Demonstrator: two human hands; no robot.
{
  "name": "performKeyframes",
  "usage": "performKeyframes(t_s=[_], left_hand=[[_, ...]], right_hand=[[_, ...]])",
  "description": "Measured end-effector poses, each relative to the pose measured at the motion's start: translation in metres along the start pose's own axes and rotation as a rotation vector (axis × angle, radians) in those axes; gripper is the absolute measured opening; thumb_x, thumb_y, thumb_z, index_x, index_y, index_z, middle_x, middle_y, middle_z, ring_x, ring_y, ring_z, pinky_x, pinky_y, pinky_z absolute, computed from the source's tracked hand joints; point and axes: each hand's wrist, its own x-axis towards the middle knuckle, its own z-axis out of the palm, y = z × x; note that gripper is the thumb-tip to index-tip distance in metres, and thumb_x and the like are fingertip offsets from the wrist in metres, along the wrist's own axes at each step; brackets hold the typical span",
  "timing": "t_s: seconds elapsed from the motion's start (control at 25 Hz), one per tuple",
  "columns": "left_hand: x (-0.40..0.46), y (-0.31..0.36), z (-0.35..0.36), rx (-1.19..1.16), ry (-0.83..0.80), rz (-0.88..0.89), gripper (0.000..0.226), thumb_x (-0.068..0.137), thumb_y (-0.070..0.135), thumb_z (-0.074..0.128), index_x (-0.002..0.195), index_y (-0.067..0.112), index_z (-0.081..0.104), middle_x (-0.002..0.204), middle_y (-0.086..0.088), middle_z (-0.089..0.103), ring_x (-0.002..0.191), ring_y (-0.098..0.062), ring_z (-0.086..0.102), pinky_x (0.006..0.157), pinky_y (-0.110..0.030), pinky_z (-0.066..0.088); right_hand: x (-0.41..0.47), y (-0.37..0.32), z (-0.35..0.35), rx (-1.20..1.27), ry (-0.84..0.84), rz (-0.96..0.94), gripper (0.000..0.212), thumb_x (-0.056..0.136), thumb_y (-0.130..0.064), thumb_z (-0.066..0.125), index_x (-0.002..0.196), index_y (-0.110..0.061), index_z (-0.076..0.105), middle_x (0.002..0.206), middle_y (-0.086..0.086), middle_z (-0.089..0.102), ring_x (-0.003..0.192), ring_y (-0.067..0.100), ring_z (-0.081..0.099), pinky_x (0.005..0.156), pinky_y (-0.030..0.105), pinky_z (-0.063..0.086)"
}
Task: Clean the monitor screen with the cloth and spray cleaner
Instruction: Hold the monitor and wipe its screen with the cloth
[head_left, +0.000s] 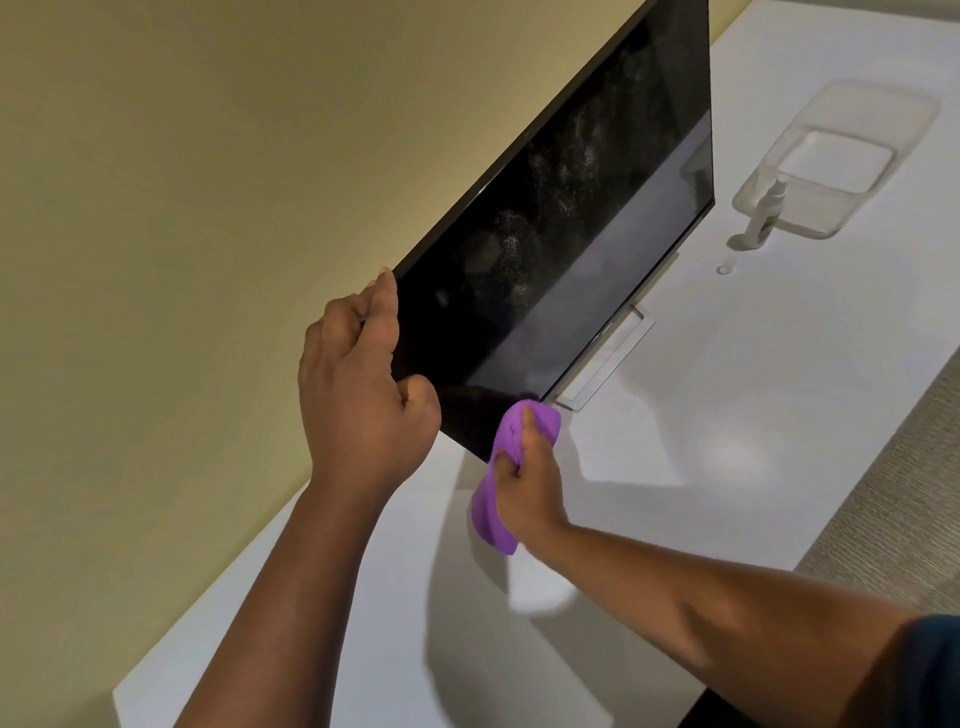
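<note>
A black monitor (566, 234) stands on a white desk (727, 395), its dark screen speckled with fine spray droplets across the middle. My left hand (358, 389) grips the monitor's left edge, fingers behind and thumb on the front. My right hand (524, 478) holds a bunched purple cloth (511, 431) pressed against the screen's lower left corner; part of the cloth hangs below the hand. A small spray bottle (764, 214) with a green label stands upright on the desk at the right, apart from both hands.
A clear plastic container (852, 150) sits behind the spray bottle. A small clear cap (724, 269) lies on the desk in front of the bottle. The monitor's silver stand base (605, 364) rests under the screen. A yellow wall is behind; grey carpet lies at the right.
</note>
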Motion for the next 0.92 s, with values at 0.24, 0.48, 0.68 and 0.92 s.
performKeyframes(t_s=[0.24, 0.48, 0.68, 0.92], left_hand=[[-0.001, -0.001, 0.0, -0.008, 0.003, -0.007, 0.086, 0.069, 0.013, 0.049, 0.155, 0.012, 0.042, 0.125, -0.012, 0.054, 0.109, -0.03, 0.045, 0.094, -0.041, 0.043], [0.0, 0.001, 0.0, -0.022, 0.015, -0.024, 0.086, 0.069, 0.013, 0.049, 0.155, 0.013, 0.043, 0.124, -0.011, 0.054, 0.106, -0.027, 0.045, 0.092, -0.04, 0.044], [0.001, 0.0, 0.0, -0.018, -0.002, -0.021, 0.086, 0.07, 0.015, 0.049, 0.155, 0.014, 0.042, 0.124, -0.011, 0.054, 0.107, -0.027, 0.045, 0.091, -0.04, 0.044], [0.001, 0.0, 0.003, -0.015, 0.009, -0.018, 0.085, 0.071, 0.016, 0.05, 0.155, 0.014, 0.042, 0.125, -0.009, 0.054, 0.109, -0.025, 0.044, 0.089, -0.042, 0.047]], right_hand=[[-0.015, 0.007, -0.009, -0.097, -0.071, -0.039, 0.061, 0.106, -0.007, 0.046, 0.161, -0.015, 0.021, 0.137, 0.005, 0.048, 0.105, 0.01, 0.048, 0.077, -0.007, 0.029], [-0.016, -0.005, 0.002, -0.086, -0.104, 0.004, 0.045, 0.109, -0.012, 0.04, 0.153, -0.008, 0.033, 0.108, 0.011, 0.051, 0.078, 0.015, 0.048, 0.063, 0.014, 0.039], [-0.027, 0.006, -0.001, -0.285, -0.302, -0.038, 0.063, 0.107, -0.013, 0.045, 0.162, -0.019, 0.016, 0.121, -0.002, 0.043, 0.103, 0.014, 0.051, 0.083, 0.018, 0.044], [-0.026, 0.007, -0.003, -0.278, -0.261, -0.018, 0.03, 0.103, -0.005, 0.048, 0.131, -0.012, 0.052, 0.103, -0.003, 0.05, 0.092, 0.014, 0.054, 0.063, 0.006, 0.04]])
